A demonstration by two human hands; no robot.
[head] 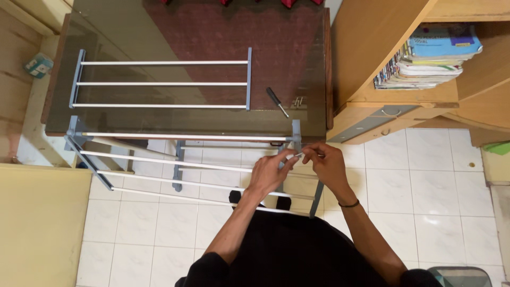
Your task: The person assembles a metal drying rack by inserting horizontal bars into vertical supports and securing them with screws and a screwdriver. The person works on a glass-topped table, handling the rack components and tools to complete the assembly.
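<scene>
A rack section [162, 84] lies flat on the table [313, 69] far from me, a screwdriver [277, 101] to its right. Nearer, a second rack frame [175, 159] leans off the table's near edge over the floor. Books [425, 58] sit in the shelf far right.

Single head-worn view, no second view to share scene. Camera looks almost straight down from above person's torso. Glass-top table [186, 32] fills upper frame, far edge cut off at top. White tiled floor [425, 186] lies below table in frame, nearer camera. Wooden bookshelf [404, 101] sits right of table. Both forearms enter from bottom edge, at arm's-length range.
</scene>
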